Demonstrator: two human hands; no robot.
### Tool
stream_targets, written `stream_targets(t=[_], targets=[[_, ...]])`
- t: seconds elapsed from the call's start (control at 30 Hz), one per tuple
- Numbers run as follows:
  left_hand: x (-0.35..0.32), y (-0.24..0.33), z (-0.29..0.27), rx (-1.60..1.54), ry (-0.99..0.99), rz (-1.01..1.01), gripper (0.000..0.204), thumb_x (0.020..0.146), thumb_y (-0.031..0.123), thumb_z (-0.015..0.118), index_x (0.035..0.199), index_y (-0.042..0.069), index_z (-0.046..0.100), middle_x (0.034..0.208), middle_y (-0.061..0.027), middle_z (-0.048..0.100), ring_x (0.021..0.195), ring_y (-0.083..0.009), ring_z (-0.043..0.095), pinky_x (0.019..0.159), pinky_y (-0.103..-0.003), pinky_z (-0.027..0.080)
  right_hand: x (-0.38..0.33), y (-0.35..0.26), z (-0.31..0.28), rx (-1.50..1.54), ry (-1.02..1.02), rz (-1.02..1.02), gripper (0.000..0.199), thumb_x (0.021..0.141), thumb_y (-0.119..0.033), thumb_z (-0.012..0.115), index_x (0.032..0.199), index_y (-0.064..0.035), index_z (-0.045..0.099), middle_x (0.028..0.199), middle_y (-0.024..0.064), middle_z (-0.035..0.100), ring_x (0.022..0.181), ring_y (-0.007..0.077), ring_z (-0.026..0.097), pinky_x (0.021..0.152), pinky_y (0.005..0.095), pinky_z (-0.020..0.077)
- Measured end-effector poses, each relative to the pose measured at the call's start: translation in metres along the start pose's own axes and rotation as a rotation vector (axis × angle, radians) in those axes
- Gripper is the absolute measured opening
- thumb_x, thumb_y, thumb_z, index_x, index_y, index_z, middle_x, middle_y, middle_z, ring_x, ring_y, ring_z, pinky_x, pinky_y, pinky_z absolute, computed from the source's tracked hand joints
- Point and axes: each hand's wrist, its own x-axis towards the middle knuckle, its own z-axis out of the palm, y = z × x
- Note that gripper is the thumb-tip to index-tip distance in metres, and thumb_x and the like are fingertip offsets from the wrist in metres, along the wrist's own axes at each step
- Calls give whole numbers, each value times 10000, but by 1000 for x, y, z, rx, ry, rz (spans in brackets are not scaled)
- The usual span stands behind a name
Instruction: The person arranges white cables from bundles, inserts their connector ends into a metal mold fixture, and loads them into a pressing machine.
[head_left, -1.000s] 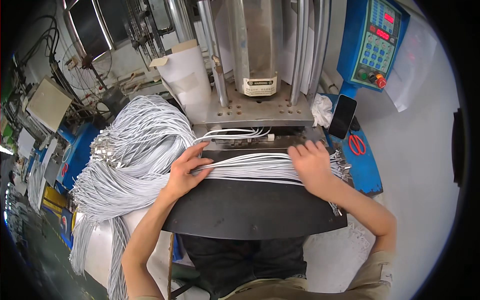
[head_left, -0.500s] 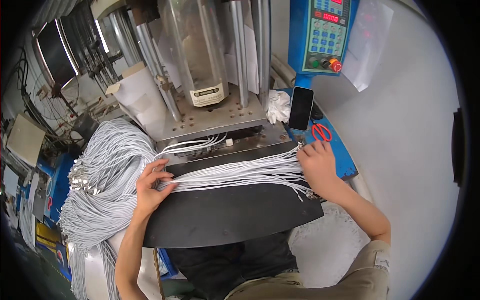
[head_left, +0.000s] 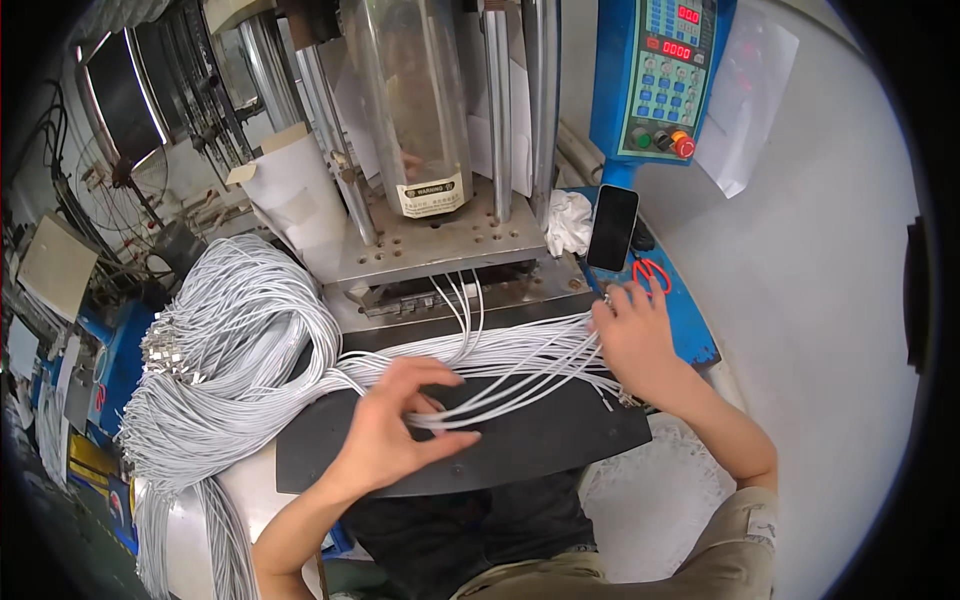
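Note:
A long bundle of white cables (head_left: pixel 510 345) lies across the black board (head_left: pixel 540 430), with small metal connectors (head_left: pixel 627 396) at its right end. My left hand (head_left: pixel 395 425) curls loosely around several cables drawn toward the near side of the bundle; its thumb and forefinger stand apart at the tips. At the bundle's right end, my right hand (head_left: pixel 637 340) is bent over the cable ends, its fingertips partly hidden. Between the hands the held cables bow toward me. A few other cables run from the press's metal fixture (head_left: pixel 425 300) down to the bundle.
Behind the board stands a press with a clear guard (head_left: pixel 415 110) and steel columns. A large heap of white cables (head_left: pixel 230 350) lies at left. On the blue surface at right are a phone (head_left: pixel 612 228), red-handled scissors (head_left: pixel 652 275) and crumpled white paper (head_left: pixel 569 222), below a control panel (head_left: pixel 668 85).
My left hand has moved right and nearer, drawing several cables away from the bundle. The cables in the fixture now hang toward me instead of leftward. My right hand stays at the bundle's right end.

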Motion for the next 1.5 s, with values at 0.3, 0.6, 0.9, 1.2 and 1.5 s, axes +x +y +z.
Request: stream_targets(t=[0.3, 0.6, 0.9, 1.2, 1.5], targets=[[-2, -25, 48, -935, -217, -639, 225, 1019, 146, 627, 1137, -47, 626, 896, -97, 693, 682, -144, 646, 638, -272, 537, 30, -81, -8, 664, -92, -505, 456, 812, -63, 651, 1241, 47, 541, 992, 200, 614, 795, 313, 665, 631, 439, 543], [-28, -54, 41, -635, 94, -483, 195, 1049, 159, 583, 1063, -35, 581, 961, -165, 729, 647, -127, 626, 617, -281, 541, 113, -63, 112, 576, -218, -1, 342, 847, -89, 649, 1172, 4, 603, 936, 228, 700, 918, 421, 685, 765, 509, 552], [-27, -64, 34, -741, 95, -556, 194, 1027, 160, 627, 1067, -29, 611, 976, -144, 723, 727, -148, 675, 702, -298, 583, 98, -71, 70, 355, -149, -160, 294, 770, -75, 668, 1017, 25, 544, 857, 176, 673, 894, 390, 659, 764, 480, 545], [-28, -67, 35, -697, 99, -584, 155, 973, 114, 703, 1002, -38, 698, 886, -91, 710, 738, -150, 686, 688, -291, 585, 47, -55, 11, 1658, -826, 514, 290, 869, -159, 692, 1043, 50, 590, 850, 134, 712, 779, 179, 721, 582, 291, 571], [-31, -62, 42, -613, 58, -561, 125, 964, 81, 706, 991, -40, 727, 858, -102, 728, 716, -153, 698, 674, -293, 592, 52, -105, 26, 1710, -813, 284, 385, 1024, -320, 618, 960, 60, 630, 759, 116, 670, 540, 180, 694, 415, 291, 550]])
